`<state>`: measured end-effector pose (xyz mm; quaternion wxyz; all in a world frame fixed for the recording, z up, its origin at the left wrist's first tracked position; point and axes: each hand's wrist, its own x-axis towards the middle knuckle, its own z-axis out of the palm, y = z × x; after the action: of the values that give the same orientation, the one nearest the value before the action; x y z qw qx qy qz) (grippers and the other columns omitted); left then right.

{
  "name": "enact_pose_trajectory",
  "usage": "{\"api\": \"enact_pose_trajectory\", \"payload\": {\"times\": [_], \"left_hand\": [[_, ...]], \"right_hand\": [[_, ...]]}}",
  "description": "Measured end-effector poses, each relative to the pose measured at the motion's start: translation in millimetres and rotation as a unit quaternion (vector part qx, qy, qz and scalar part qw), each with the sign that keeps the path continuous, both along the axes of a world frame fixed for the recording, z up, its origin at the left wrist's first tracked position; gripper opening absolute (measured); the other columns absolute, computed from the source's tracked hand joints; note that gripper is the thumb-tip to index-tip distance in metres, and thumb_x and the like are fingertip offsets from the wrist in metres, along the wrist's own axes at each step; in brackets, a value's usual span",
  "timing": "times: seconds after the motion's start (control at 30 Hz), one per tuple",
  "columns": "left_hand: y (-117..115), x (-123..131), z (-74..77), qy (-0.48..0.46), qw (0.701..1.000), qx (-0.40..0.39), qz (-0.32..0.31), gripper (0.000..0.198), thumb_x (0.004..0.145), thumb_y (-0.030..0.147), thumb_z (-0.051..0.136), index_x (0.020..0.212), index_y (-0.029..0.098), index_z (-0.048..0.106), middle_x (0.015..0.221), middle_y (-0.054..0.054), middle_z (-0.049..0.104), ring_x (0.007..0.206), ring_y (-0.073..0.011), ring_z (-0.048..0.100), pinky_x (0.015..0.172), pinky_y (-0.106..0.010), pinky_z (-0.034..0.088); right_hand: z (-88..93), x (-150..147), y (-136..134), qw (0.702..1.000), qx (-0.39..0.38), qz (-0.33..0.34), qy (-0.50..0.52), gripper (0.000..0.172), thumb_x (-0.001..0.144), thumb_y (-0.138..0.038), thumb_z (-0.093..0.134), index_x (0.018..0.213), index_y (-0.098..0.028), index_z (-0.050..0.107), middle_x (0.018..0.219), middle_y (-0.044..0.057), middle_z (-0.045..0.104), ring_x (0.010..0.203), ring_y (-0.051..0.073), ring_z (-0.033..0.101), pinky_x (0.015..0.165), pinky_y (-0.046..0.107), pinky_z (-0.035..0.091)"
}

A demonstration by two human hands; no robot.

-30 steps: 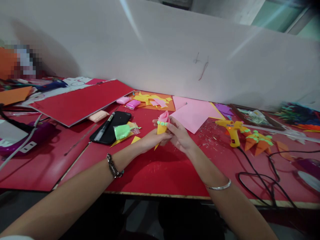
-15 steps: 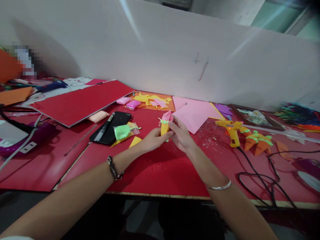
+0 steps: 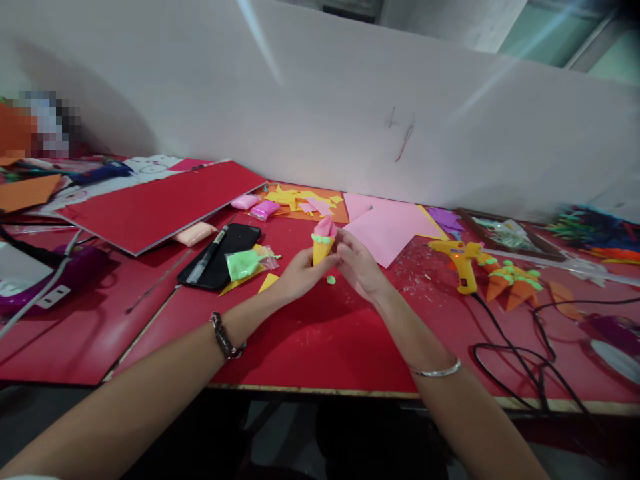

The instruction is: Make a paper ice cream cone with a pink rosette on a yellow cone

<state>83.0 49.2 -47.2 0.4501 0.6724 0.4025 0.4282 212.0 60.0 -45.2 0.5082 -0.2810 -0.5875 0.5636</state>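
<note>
My left hand [image 3: 303, 270] is closed around a small yellow paper ice-cream cone [image 3: 321, 251]. Pink paper stands up from its mouth, and a bumpy light-green clay band runs round the rim. Just right of the cone is my right hand [image 3: 364, 268], its fingers loosely bent and apart, the tips close to the cone; whether they touch it I cannot tell. Beneath the hands a small green clay piece [image 3: 331, 280] lies on the red table [image 3: 320, 353]. To the left, a packet of green clay [image 3: 245, 265] rests by a black phone [image 3: 233, 237] with a craft knife [image 3: 207, 257].
A yellow glue gun [image 3: 463, 263] with a trailing black cable stands at right, beside finished orange cones [image 3: 513, 283]. Pink paper [image 3: 385, 230] and yellow scraps [image 3: 287, 198] lie behind the hands. A red board [image 3: 165, 203] leans at left. The white wall [image 3: 320, 100] closes the back.
The cone has shifted slightly left and turned in my left hand, showing more of its green rim. My right fingers have come away from its front. The small green clay piece below is now plainly visible.
</note>
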Motion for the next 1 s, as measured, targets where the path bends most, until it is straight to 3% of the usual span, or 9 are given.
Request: {"api": "enact_pose_trajectory", "payload": {"times": [0.1, 0.23, 0.3, 0.43, 0.57, 0.67, 0.73, 0.87, 1.0], "left_hand": [[5.4, -4.1, 1.7, -0.044, 0.998, -0.003, 0.045, 0.024, 0.076, 0.038, 0.046, 0.072, 0.015, 0.051, 0.063, 0.003, 0.047, 0.057, -0.0079, 0.041, 0.054, -0.019, 0.034], [14.3, -8.1, -3.2, -0.088, 0.991, -0.014, 0.100, 0.027, 0.074, 0.040, 0.049, 0.064, 0.016, 0.043, 0.058, 0.005, 0.038, 0.052, -0.0065, 0.035, 0.051, -0.019, 0.031], [16.6, -8.6, -5.3, -0.085, 0.990, -0.017, 0.107, 0.028, 0.073, 0.041, 0.049, 0.062, 0.017, 0.040, 0.057, 0.005, 0.035, 0.052, -0.0063, 0.033, 0.050, -0.019, 0.030], [14.8, -7.5, -4.1, -0.063, 0.994, -0.011, 0.092, 0.028, 0.072, 0.041, 0.049, 0.061, 0.017, 0.038, 0.055, 0.006, 0.033, 0.050, -0.0060, 0.029, 0.048, -0.020, 0.027], [10.5, -7.5, 0.8, -0.018, 0.996, -0.005, 0.090, 0.025, 0.073, 0.037, 0.048, 0.061, 0.016, 0.041, 0.054, 0.005, 0.033, 0.050, -0.0063, 0.029, 0.047, -0.020, 0.026], [9.0, -8.2, 1.6, 0.033, 0.996, -0.004, 0.081, 0.024, 0.071, 0.038, 0.049, 0.063, 0.016, 0.045, 0.055, 0.004, 0.035, 0.051, -0.0072, 0.032, 0.047, -0.020, 0.027], [8.3, -8.3, 0.0, 0.069, 0.996, 0.003, 0.058, 0.023, 0.070, 0.038, 0.049, 0.065, 0.016, 0.046, 0.057, 0.004, 0.038, 0.052, -0.0080, 0.034, 0.047, -0.020, 0.027], [6.7, -7.6, -5.1, 0.136, 0.990, 0.008, 0.019, 0.023, 0.069, 0.038, 0.047, 0.062, 0.016, 0.045, 0.056, 0.004, 0.037, 0.051, -0.0085, 0.034, 0.045, -0.020, 0.024], [6.2, -7.1, -7.7, 0.165, 0.986, 0.016, 0.002, 0.021, 0.068, 0.036, 0.047, 0.061, 0.016, 0.046, 0.055, 0.004, 0.038, 0.049, -0.0083, 0.034, 0.044, -0.020, 0.023]], "right_hand": [[1.6, 10.9, 1.8, 0.987, 0.083, -0.011, -0.139, 0.037, 0.073, -0.041, 0.055, 0.107, -0.027, 0.051, 0.102, 0.003, 0.055, 0.094, 0.015, 0.052, 0.082, 0.031, 0.041], [-1.9, 26.8, 4.8, 0.899, 0.193, 0.036, -0.391, 0.035, 0.061, -0.033, 0.068, 0.094, -0.023, 0.061, 0.083, 0.002, 0.056, 0.070, 0.013, 0.051, 0.063, 0.026, 0.042], [-4.7, 31.1, 6.9, 0.870, 0.210, 0.072, -0.440, 0.027, 0.061, -0.026, 0.067, 0.087, -0.022, 0.064, 0.075, 0.000, 0.054, 0.060, 0.010, 0.049, 0.054, 0.023, 0.040], [-7.5, 31.2, 9.5, 0.866, 0.202, 0.088, -0.448, 0.016, 0.068, -0.014, 0.057, 0.080, -0.020, 0.065, 0.075, 0.001, 0.057, 0.059, 0.009, 0.050, 0.054, 0.022, 0.040], [-7.7, 26.7, 10.8, 0.911, 0.164, 0.005, -0.378, 0.014, 0.070, -0.017, 0.054, 0.080, -0.019, 0.063, 0.077, 0.002, 0.059, 0.067, 0.013, 0.054, 0.063, 0.028, 0.044], [-4.9, 23.9, 12.1, 0.962, 0.125, -0.110, -0.217, 0.015, 0.072, -0.023, 0.053, 0.085, -0.022, 0.062, 0.083, 0.001, 0.060, 0.075, 0.013, 0.056, 0.074, 0.031, 0.045], [-1.6, 23.1, 12.9, 0.978, 0.079, -0.169, -0.093, 0.015, 0.073, -0.027, 0.055, 0.086, -0.024, 0.061, 0.084, 0.000, 0.060, 0.075, 0.012, 0.057, 0.077, 0.031, 0.045], [3.9, 23.3, 13.7, 0.982, -0.008, -0.180, 0.060, 0.018, 0.069, -0.031, 0.060, 0.087, -0.027, 0.061, 0.079, -0.003, 0.061, 0.075, 0.010, 0.058, 0.081, 0.031, 0.046], [5.0, 22.7, 12.4, 0.984, -0.027, -0.155, 0.078, 0.018, 0.067, -0.030, 0.063, 0.085, -0.029, 0.062, 0.080, -0.004, 0.062, 0.074, 0.009, 0.057, 0.080, 0.028, 0.047]]}}
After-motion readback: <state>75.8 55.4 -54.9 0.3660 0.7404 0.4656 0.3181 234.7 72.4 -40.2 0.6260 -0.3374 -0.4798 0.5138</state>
